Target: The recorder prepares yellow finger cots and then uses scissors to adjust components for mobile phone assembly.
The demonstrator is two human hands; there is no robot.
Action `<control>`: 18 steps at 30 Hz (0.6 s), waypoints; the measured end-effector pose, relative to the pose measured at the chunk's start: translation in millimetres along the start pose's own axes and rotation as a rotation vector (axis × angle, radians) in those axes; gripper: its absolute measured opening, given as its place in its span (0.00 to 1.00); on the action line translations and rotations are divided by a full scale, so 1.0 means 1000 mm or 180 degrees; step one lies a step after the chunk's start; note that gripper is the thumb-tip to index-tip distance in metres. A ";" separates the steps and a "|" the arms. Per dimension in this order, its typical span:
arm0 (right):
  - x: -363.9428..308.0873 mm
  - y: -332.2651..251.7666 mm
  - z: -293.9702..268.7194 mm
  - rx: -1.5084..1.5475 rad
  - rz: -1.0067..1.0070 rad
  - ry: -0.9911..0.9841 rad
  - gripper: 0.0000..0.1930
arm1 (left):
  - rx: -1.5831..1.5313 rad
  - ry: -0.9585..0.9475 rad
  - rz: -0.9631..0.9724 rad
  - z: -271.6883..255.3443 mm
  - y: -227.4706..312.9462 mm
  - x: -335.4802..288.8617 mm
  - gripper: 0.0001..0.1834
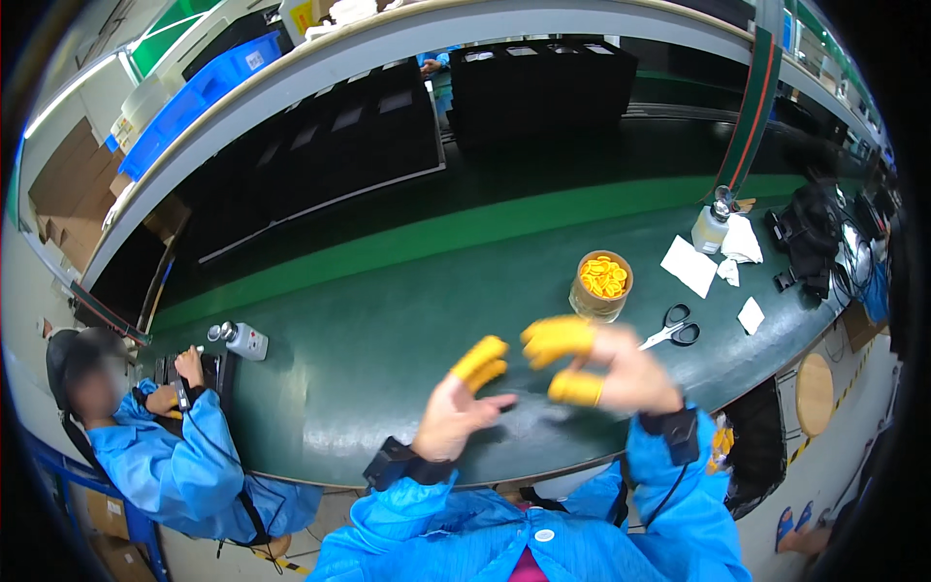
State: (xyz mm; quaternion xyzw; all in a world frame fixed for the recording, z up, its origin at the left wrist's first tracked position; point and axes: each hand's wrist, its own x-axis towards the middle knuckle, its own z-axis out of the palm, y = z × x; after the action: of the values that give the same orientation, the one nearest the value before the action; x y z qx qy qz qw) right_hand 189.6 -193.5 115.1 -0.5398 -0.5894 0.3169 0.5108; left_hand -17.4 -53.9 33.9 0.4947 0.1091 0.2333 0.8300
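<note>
My left hand (454,412) is held over the green table (359,359) with its fingers stretched out and the thumb apart. Yellow finger cots (480,363) cover some of its fingertips. To its right, my right hand (621,367) is raised with fingers and thumb spread, slightly smeared by motion. It too wears yellow finger cots (560,339). Nothing shows between the fingers of either hand. Just beyond my right hand stands a round tub (593,307) filled with loose yellow finger cots (604,275). Scissors with black handles (685,334) lie to the right of that tub.
White wipes (690,266) and a pump bottle (711,229) are at the far right, near black gear with cables (810,233). A co-worker (165,456) sits at the left beside another pump bottle (244,341). Black panels (330,145) stand behind, under a shelf (407,34).
</note>
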 end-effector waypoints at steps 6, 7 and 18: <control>0.024 0.042 -0.106 -0.3087 0.0427 0.1291 0.15 | -0.0325 0.0102 0.0261 -0.017 0.014 -0.001 0.39; 0.029 0.046 -0.104 -0.3326 0.0491 0.1140 0.14 | -0.0385 0.0133 0.0243 -0.017 0.013 -0.002 0.38; 0.034 0.057 -0.087 -0.4117 0.0353 0.0473 0.12 | -0.0176 0.0112 0.0112 -0.014 0.014 -0.014 0.28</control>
State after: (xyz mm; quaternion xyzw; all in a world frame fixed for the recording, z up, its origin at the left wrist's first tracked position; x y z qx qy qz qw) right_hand 292.9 -164.2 94.9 -0.7882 -0.5955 -0.1139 0.1052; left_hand -39.4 -44.6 38.2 0.4692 0.1085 0.2594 0.8371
